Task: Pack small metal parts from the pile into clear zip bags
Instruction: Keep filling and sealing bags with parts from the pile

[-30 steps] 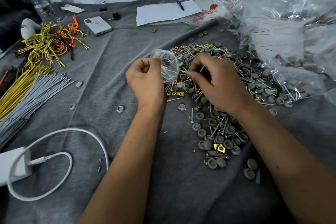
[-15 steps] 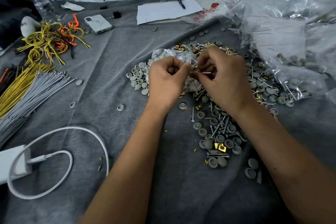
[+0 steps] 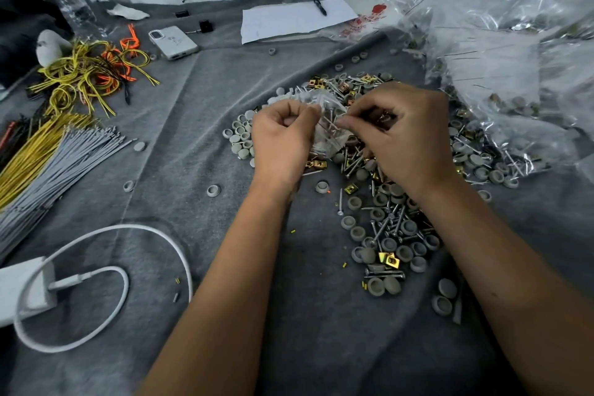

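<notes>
Pinching the clear zip bag (image 3: 328,125), left hand (image 3: 283,141) and right hand (image 3: 405,138) curl closed.

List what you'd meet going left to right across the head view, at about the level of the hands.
Yellow wires → grey ties → left hand → zip bag → right hand → filled bags.

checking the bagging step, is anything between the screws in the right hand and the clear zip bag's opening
Nothing visible. The right hand pinches thin silver screws right at the small clear zip bag, which the left hand grips; the bag's mouth itself is hard to make out.
</notes>
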A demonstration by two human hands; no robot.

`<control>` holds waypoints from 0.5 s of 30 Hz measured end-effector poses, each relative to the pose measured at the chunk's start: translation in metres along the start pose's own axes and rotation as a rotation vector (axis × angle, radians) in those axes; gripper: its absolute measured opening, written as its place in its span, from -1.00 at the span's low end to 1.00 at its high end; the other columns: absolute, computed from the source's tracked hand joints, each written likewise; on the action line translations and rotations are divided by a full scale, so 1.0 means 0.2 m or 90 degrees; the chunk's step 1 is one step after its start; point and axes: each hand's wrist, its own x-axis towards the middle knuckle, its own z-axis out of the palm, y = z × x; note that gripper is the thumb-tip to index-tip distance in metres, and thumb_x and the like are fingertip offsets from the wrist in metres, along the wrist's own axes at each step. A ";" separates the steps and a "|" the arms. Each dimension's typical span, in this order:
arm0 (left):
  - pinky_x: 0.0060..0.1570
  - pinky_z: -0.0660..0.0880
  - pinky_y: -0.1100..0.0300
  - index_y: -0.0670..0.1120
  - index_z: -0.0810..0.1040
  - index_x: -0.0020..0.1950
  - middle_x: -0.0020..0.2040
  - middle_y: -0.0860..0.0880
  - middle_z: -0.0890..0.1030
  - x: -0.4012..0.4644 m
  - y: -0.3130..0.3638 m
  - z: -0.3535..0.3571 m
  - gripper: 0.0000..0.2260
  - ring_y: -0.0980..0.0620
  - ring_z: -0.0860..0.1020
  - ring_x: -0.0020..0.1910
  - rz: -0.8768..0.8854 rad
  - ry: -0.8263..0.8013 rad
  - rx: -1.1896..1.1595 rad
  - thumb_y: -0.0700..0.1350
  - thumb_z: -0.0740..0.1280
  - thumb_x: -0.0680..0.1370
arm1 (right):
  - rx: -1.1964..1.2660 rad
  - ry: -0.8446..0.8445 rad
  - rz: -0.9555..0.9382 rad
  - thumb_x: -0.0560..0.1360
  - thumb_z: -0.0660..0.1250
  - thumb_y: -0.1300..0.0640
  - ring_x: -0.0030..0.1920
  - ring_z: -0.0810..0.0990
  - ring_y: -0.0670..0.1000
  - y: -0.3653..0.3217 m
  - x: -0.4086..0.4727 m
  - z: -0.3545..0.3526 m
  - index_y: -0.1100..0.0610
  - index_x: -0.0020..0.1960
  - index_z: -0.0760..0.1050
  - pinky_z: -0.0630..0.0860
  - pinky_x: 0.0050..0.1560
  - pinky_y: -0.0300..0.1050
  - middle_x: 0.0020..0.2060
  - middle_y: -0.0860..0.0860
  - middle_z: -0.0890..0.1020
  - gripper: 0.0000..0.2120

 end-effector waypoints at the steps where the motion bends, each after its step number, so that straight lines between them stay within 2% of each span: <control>1: -0.39 0.15 0.15 -0.06 0.49 -0.39 -0.46 -0.07 0.38 0.00 0.00 0.00 -0.77 0.02 0.24 -0.46 -0.003 0.030 -0.012 -0.15 0.41 0.45 | 0.005 0.004 0.010 0.44 0.59 0.09 -0.29 0.62 -0.18 0.00 0.00 0.00 0.20 -0.12 0.70 0.56 -0.18 -0.28 -0.21 0.00 0.71 -0.82; 4: -0.35 0.12 0.10 -0.01 0.48 -0.44 -0.42 -0.05 0.36 0.02 0.02 -0.02 -0.68 0.01 0.23 -0.41 -0.009 0.142 -0.071 -0.22 0.42 0.49 | -0.005 -0.009 0.024 0.43 0.60 0.10 -0.24 0.64 -0.13 0.02 0.00 0.00 0.18 -0.13 0.70 0.56 -0.13 -0.34 -0.21 -0.02 0.71 -0.84; 7: -0.39 0.11 0.16 -0.06 0.39 -0.40 -0.41 -0.03 0.34 0.04 0.04 -0.06 -0.61 0.03 0.21 -0.42 -0.002 0.225 -0.126 -0.31 0.37 0.58 | -0.016 -0.125 0.019 0.41 0.61 0.11 -0.23 0.59 -0.26 0.04 0.00 0.02 0.14 -0.14 0.69 0.48 -0.14 -0.47 -0.23 -0.07 0.67 -0.85; 8: -0.39 0.09 0.15 -0.08 0.37 -0.39 -0.40 -0.03 0.32 0.05 0.04 -0.06 -0.61 0.03 0.20 -0.41 0.001 0.241 -0.135 -0.32 0.36 0.60 | -0.034 -0.183 0.015 0.41 0.61 0.10 -0.23 0.58 -0.25 0.05 -0.01 0.02 0.12 -0.14 0.69 0.51 -0.12 -0.41 -0.22 -0.09 0.67 -0.86; 10: -0.36 0.06 0.11 -0.09 0.33 -0.37 -0.37 -0.04 0.30 0.05 0.05 -0.06 -0.61 0.02 0.18 -0.39 0.014 0.260 -0.147 -0.32 0.35 0.61 | -0.089 -0.270 0.003 0.41 0.61 0.05 -0.19 0.54 -0.18 0.06 -0.02 0.03 0.04 -0.11 0.69 0.57 -0.03 -0.17 -0.18 -0.11 0.67 -0.86; 12: -0.34 0.04 0.07 -0.10 0.32 -0.36 -0.35 -0.04 0.28 0.04 0.07 -0.06 -0.60 0.00 0.17 -0.37 0.031 0.270 -0.158 -0.34 0.33 0.61 | -0.143 -0.282 -0.025 0.41 0.59 -0.02 -0.07 0.44 -0.15 0.06 -0.02 0.04 -0.02 -0.09 0.68 0.48 0.12 -0.05 -0.14 -0.16 0.62 -0.85; 15: -0.34 0.07 0.06 -0.10 0.35 -0.35 -0.37 -0.06 0.28 0.02 0.09 -0.05 -0.63 -0.04 0.19 -0.38 0.104 0.299 -0.127 -0.37 0.33 0.60 | -0.172 -0.271 -0.052 0.41 0.58 -0.06 0.08 0.36 -0.10 0.04 -0.02 0.04 -0.02 -0.02 0.69 0.39 0.25 -0.01 -0.09 -0.17 0.55 -0.80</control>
